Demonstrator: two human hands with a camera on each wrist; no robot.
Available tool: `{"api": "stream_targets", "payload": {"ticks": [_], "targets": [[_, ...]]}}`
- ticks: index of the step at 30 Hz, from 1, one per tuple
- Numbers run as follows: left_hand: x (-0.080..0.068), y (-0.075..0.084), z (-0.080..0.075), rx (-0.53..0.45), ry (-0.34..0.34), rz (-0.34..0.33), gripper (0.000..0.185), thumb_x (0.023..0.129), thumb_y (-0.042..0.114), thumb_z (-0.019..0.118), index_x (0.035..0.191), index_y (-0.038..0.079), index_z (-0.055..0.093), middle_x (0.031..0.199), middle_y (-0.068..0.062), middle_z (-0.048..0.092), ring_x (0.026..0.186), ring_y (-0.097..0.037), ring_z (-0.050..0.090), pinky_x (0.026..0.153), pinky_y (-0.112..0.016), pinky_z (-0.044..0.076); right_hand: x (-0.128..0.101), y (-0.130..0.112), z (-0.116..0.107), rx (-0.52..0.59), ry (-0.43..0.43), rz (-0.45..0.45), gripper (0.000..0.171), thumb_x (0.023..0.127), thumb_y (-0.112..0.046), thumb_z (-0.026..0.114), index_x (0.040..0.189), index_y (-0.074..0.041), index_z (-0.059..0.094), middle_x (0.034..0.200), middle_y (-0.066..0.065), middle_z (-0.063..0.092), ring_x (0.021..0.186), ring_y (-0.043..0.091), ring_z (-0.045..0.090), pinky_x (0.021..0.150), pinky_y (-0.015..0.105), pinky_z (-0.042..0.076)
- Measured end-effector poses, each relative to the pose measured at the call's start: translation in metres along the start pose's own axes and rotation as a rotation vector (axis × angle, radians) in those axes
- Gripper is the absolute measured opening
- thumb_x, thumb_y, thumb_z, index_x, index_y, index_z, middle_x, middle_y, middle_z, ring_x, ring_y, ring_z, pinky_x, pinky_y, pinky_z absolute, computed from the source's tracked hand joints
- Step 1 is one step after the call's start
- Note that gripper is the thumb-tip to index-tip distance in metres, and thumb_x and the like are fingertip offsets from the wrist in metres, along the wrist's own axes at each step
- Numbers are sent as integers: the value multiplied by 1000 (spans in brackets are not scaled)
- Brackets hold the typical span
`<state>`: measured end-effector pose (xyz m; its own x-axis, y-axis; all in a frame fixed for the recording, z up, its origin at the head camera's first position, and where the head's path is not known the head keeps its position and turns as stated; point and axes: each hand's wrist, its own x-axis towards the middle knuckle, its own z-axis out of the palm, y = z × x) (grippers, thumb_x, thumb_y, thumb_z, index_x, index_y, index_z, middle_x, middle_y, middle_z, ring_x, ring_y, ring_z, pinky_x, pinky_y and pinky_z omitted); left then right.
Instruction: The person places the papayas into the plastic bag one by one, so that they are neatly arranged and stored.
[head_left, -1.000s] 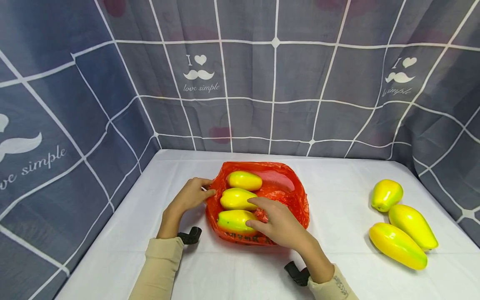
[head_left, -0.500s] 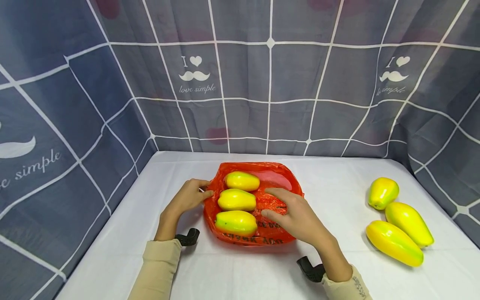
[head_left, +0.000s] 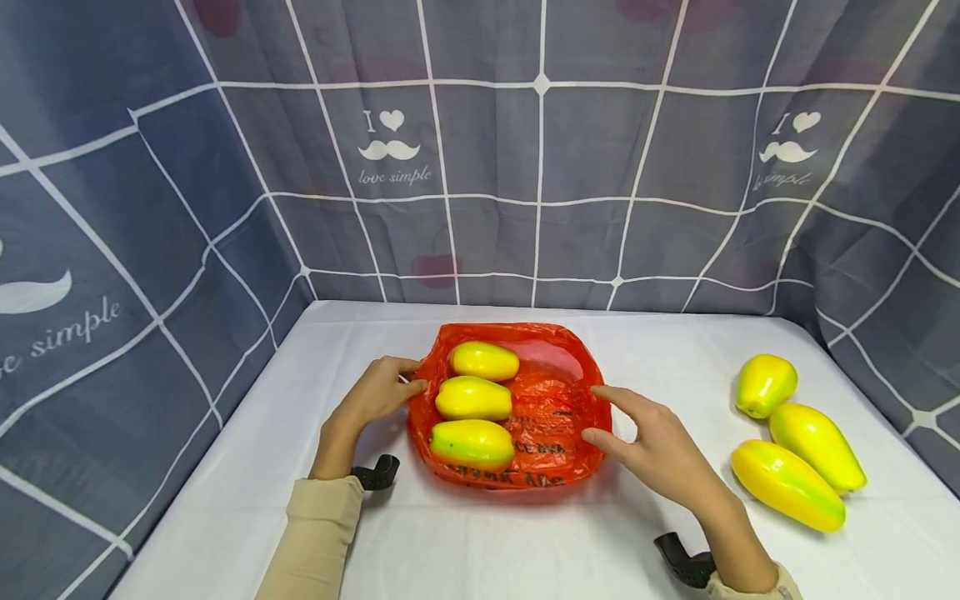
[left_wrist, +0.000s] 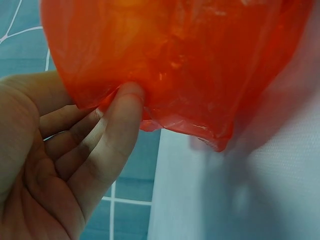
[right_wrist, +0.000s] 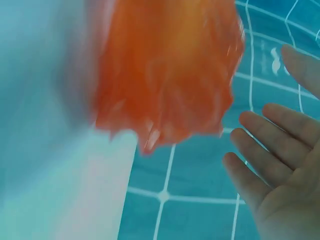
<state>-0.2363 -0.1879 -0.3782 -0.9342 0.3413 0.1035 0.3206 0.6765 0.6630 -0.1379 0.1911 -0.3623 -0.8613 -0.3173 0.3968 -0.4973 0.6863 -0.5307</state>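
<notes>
An orange plastic bag point(head_left: 555, 400) lies open on the white table point(head_left: 525, 542) with three yellow-green papayas point(head_left: 472, 398) in a column at its left side. My left hand point(head_left: 378, 392) pinches the bag's left edge; in the left wrist view its fingers point(left_wrist: 117, 120) curl against the orange plastic point(left_wrist: 170, 65). My right hand point(head_left: 652, 437) hovers open just right of the bag's right edge, holding nothing. The right wrist view shows its straight fingers point(right_wrist: 270, 155) apart from the blurred bag point(right_wrist: 165, 70).
Three more papayas point(head_left: 795, 450) lie loose on the table's right side. A grey-blue checked curtain point(head_left: 525, 167) walls in the back and both sides. Black wrist straps point(head_left: 378, 473) sit by both sleeves.
My right hand has left the papayas in the bag and moved right, out past the bag's right edge. My left hand has kept its pinch on the left edge.
</notes>
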Motion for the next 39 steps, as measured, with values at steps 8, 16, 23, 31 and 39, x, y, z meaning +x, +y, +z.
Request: {"api": "stream_targets", "payload": {"ticks": [8, 16, 23, 31, 39], "targets": [[1, -1, 0, 16, -2, 14, 29, 92, 11, 66, 116, -5, 69, 88, -8, 69, 72, -17, 60, 69, -32, 51, -22, 17, -25, -38, 5, 106, 58, 86, -37, 77, 132, -6, 60, 130, 12, 62, 122, 36, 55, 96, 58, 43], [0, -1, 0, 29, -7, 13, 30, 92, 11, 66, 117, -5, 69, 88, -8, 69, 73, -17, 59, 69, -31, 50, -41, 32, -46, -118, 41, 176, 61, 85, -37, 78, 133, -5, 59, 130, 16, 61, 121, 40, 54, 92, 57, 42], [1, 0, 0, 35, -11, 9, 28, 92, 11, 66, 115, -4, 70, 86, -7, 69, 72, -16, 59, 67, -31, 50, -62, 56, -64, -157, 54, 259, 65, 85, -36, 78, 136, -3, 55, 131, 24, 57, 106, 42, 57, 86, 52, 40], [3, 4, 0, 42, -14, -7, 26, 92, 11, 65, 114, -2, 71, 87, -7, 69, 72, -17, 59, 67, -31, 50, -90, 92, -89, -208, 69, 345, 68, 82, -30, 80, 134, 5, 53, 124, 37, 53, 112, 55, 43, 86, 66, 31], [0, 2, -3, 42, -8, -19, 26, 92, 11, 65, 114, -2, 71, 88, -8, 69, 73, -18, 59, 68, -31, 50, -100, 110, -97, -238, 13, 409, 71, 86, -33, 76, 138, 6, 47, 130, 39, 46, 112, 59, 41, 85, 68, 30]]}}
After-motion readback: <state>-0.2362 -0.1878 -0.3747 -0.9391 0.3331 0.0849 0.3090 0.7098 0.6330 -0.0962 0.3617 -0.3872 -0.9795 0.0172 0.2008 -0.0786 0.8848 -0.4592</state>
